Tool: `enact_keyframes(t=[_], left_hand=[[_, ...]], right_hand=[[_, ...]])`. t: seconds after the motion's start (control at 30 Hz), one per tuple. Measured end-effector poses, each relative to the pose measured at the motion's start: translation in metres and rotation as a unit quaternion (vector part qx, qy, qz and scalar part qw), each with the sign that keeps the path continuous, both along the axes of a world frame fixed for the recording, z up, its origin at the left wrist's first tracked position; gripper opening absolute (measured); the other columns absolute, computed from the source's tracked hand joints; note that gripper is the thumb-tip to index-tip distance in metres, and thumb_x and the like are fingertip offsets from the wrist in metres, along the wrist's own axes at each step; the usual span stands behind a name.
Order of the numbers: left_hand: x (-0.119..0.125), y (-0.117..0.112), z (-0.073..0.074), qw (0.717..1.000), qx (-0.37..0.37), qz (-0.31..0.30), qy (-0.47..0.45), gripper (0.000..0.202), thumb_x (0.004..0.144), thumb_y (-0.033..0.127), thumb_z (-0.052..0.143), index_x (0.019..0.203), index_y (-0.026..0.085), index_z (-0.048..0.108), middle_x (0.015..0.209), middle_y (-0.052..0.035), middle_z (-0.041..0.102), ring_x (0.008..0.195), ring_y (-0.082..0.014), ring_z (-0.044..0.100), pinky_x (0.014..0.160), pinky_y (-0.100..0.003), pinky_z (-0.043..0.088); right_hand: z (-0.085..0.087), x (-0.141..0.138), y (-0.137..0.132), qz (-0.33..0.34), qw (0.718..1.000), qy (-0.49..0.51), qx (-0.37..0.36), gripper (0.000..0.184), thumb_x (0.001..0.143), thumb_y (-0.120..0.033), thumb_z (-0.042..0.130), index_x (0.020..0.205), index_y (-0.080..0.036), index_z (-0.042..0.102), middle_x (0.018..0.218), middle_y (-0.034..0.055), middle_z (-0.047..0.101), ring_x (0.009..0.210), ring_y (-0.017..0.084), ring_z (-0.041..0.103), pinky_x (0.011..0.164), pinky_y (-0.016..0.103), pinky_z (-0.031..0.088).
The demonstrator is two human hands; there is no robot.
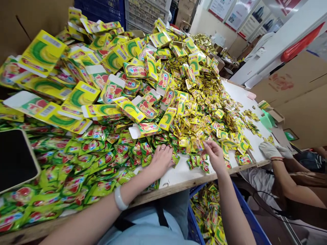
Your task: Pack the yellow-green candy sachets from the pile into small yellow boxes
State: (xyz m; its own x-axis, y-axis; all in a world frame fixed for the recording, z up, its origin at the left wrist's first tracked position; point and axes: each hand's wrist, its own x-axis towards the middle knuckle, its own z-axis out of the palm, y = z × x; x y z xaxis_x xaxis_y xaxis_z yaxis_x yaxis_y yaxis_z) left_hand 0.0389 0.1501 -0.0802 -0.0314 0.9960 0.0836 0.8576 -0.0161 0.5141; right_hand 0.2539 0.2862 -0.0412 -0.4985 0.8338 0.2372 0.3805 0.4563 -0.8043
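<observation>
My left hand (pixel 161 159) lies palm down at the edge of the heap, fingers bent over the green packets (pixel 139 149) with watermelon pictures. A small green candy packet (pixel 175 159) pokes out beside its thumb, and the fingertips are partly hidden. In my right hand (pixel 215 156), thumb and fingers pinch a blurred yellow candy packet (pixel 196 144) just above the white tabletop (pixel 176 177). Below that hand rest several small green packets (pixel 198 161) in a cluster. Past both hands, yellow-wrapped packets (pixel 194 115) are piled up.
Flattened yellow boxes (pixel 81 97) top the heap. A phone or tablet (pixel 16 160) is at the left. Under the table's wooden edge (pixel 184 186), a blue crate (pixel 246 212) contains yellow packets. A co-worker's gloved hand (pixel 270 150) is at the right; stacked crates (pixel 145 15) stand behind.
</observation>
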Motion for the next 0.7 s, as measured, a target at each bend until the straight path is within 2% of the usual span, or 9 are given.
enact_keyframes(t=[0.07, 0.13, 0.27, 0.33, 0.4, 0.47, 0.57, 0.63, 0.7], left_hand=[[0.003, 0.000, 0.000, 1.000, -0.003, -0.002, -0.024, 0.030, 0.086, 0.024, 0.064, 0.114, 0.015, 0.060, 0.112, -0.0140, 0.064, 0.114, -0.0335, 0.053, 0.103, -0.050, 0.038], [0.001, 0.000, 0.003, 0.998, -0.005, -0.003, -0.064, 0.023, 0.087, 0.024, 0.061, 0.108, 0.015, 0.064, 0.106, -0.0124, 0.065, 0.110, -0.0318, 0.056, 0.101, -0.049, 0.040], [-0.009, 0.003, 0.014, 0.974, 0.007, -0.003, -0.225, 0.019, 0.086, 0.030, 0.061, 0.094, 0.016, 0.068, 0.107, -0.0111, 0.063, 0.099, -0.0249, 0.061, 0.089, -0.036, 0.048], [-0.013, 0.003, 0.021, 0.955, -0.013, -0.011, -0.297, 0.020, 0.084, 0.031, 0.060, 0.093, 0.015, 0.069, 0.101, -0.0086, 0.064, 0.087, -0.0206, 0.062, 0.078, -0.030, 0.049], [-0.015, 0.003, 0.028, 0.939, -0.051, -0.036, -0.338, 0.022, 0.083, 0.031, 0.058, 0.092, 0.015, 0.069, 0.084, -0.0041, 0.065, 0.073, -0.0172, 0.059, 0.068, -0.026, 0.045], [-0.017, 0.000, 0.033, 0.925, -0.079, -0.074, -0.365, 0.021, 0.081, 0.029, 0.057, 0.091, 0.014, 0.069, 0.075, -0.0014, 0.063, 0.068, -0.0160, 0.056, 0.063, -0.024, 0.042], [-0.019, -0.002, 0.038, 0.902, -0.103, -0.132, -0.398, 0.022, 0.077, 0.024, 0.057, 0.095, 0.014, 0.067, 0.084, -0.0019, 0.064, 0.073, -0.0159, 0.055, 0.066, -0.024, 0.042], [-0.018, -0.002, 0.037, 0.890, -0.117, -0.143, -0.417, 0.025, 0.075, 0.025, 0.062, 0.097, 0.014, 0.063, 0.087, -0.0018, 0.063, 0.074, -0.0155, 0.054, 0.065, -0.024, 0.042], [-0.014, -0.001, 0.033, 0.882, -0.115, -0.120, -0.441, 0.026, 0.076, 0.034, 0.067, 0.092, 0.015, 0.060, 0.081, -0.0006, 0.059, 0.070, -0.0147, 0.052, 0.062, -0.024, 0.041]], right_hand=[[-0.003, 0.001, -0.020, 0.017, 0.995, 0.043, -0.089, 0.031, 0.093, -0.050, 0.056, 0.095, -0.020, 0.061, 0.066, -0.0023, 0.061, 0.044, 0.012, 0.055, 0.043, 0.025, 0.049], [-0.004, 0.000, -0.035, 0.033, 0.987, 0.066, -0.142, 0.029, 0.090, -0.049, 0.062, 0.091, -0.020, 0.064, 0.069, -0.0015, 0.060, 0.049, 0.012, 0.056, 0.045, 0.024, 0.048], [0.007, -0.004, -0.047, 0.102, 0.993, -0.007, -0.054, 0.022, 0.093, -0.040, 0.062, 0.086, -0.020, 0.069, 0.098, 0.0076, 0.064, 0.096, 0.021, 0.064, 0.080, 0.033, 0.055], [0.018, -0.009, -0.048, 0.147, 0.987, -0.062, 0.010, 0.019, 0.096, -0.034, 0.057, 0.089, -0.021, 0.068, 0.119, 0.0114, 0.062, 0.120, 0.024, 0.057, 0.098, 0.040, 0.049], [0.027, -0.016, -0.048, 0.191, 0.975, -0.099, 0.048, 0.016, 0.097, -0.030, 0.055, 0.092, -0.021, 0.067, 0.133, 0.0126, 0.057, 0.130, 0.025, 0.051, 0.106, 0.042, 0.043], [0.033, -0.025, -0.047, 0.230, 0.963, -0.121, 0.064, 0.015, 0.099, -0.027, 0.052, 0.093, -0.022, 0.065, 0.128, 0.0121, 0.061, 0.124, 0.024, 0.056, 0.102, 0.040, 0.046], [0.034, -0.035, -0.045, 0.245, 0.958, -0.132, 0.072, 0.013, 0.099, -0.024, 0.049, 0.096, -0.022, 0.062, 0.098, 0.0073, 0.068, 0.094, 0.020, 0.066, 0.083, 0.032, 0.052], [0.030, -0.037, -0.045, 0.225, 0.964, -0.117, 0.073, 0.011, 0.098, -0.024, 0.050, 0.094, -0.022, 0.060, 0.087, 0.0046, 0.066, 0.080, 0.018, 0.064, 0.074, 0.029, 0.052], [0.023, -0.038, -0.046, 0.200, 0.975, -0.081, 0.057, 0.011, 0.098, -0.025, 0.051, 0.090, -0.022, 0.059, 0.088, 0.0047, 0.066, 0.080, 0.017, 0.064, 0.072, 0.028, 0.053]])
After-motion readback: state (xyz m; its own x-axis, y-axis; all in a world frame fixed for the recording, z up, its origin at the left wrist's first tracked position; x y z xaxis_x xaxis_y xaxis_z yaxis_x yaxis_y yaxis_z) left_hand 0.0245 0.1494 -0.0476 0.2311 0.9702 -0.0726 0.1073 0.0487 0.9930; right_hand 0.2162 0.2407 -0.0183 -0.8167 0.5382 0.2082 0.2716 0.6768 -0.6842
